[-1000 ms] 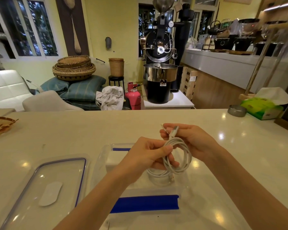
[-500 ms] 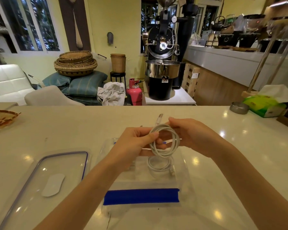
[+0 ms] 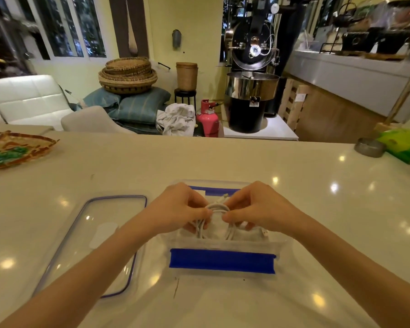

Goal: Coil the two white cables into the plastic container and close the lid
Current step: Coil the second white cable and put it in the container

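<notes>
Cable coil (image 3: pixel 217 207): white, looped, pinched between both hands directly above the open container, lower loops dipping inside it.
Second cable: cannot tell apart from the held coil; a white plug end (image 3: pixel 264 232) lies in the container just right of the grip.
Left hand (image 3: pixel 175 210): fingers curled round the coil's left side, thumb tip pressed on top.
Right hand (image 3: pixel 258 209): fingers curled round the coil's right side, thumb tip nearly meeting the left thumb.
Plastic container (image 3: pixel 223 242): clear, blue clips on near and far edges, directly under the grip on the counter (image 3: pixel 317 209).
Lid (image 3: pixel 97 240): clear with blue seal, flat on the counter, left of the grip, off the container.
Woven tray (image 3: pixel 14 151): far left of the grip.
Metal dish (image 3: pixel 369 147): far right, beyond the grip, beside a green tissue pack (image 3: pixel 405 144).
</notes>
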A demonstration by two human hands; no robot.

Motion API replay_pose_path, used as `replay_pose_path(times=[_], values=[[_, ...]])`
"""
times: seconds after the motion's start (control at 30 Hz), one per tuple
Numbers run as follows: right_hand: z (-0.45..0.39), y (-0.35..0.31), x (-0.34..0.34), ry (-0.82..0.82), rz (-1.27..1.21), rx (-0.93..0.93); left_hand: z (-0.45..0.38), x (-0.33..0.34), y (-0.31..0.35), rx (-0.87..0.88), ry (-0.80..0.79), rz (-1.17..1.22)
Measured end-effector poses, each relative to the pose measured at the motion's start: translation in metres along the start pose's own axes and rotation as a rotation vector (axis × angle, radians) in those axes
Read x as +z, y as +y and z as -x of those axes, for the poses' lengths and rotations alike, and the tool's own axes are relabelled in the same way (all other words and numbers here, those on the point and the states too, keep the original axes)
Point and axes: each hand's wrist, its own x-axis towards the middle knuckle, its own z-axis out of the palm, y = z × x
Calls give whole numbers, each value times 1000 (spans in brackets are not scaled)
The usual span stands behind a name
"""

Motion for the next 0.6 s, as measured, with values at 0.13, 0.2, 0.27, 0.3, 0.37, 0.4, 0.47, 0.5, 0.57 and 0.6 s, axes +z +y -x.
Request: replay_pose_path(times=[0.13, 0.2, 0.27, 0.3, 0.37, 0.4, 0.47, 0.5, 0.57, 0.6], values=[[2, 5, 6, 11, 82, 71, -5, 6, 0, 78, 94, -162], [4, 7, 9, 14, 139, 99, -8, 10, 1, 106, 126, -231], [4, 9, 11, 30, 203, 102, -8, 14, 2, 124, 131, -290], [4, 9, 11, 47, 236, 93, -9, 16, 2, 131, 127, -332], [3, 8, 13, 67, 289, 85, -9, 18, 2, 148, 123, -439], [3, 8, 14, 65, 307, 88, -10, 19, 2, 153, 122, -484], [1, 7, 16, 60, 336, 93, -11, 22, 1, 148, 104, -535], [0, 7, 17, 57, 350, 98, -12, 23, 1, 138, 85, -540], [-4, 7, 20, 48, 372, 117, -13, 27, 0, 117, 47, -527], [-6, 7, 21, 45, 383, 123, -14, 28, -1, 108, 33, -514]])
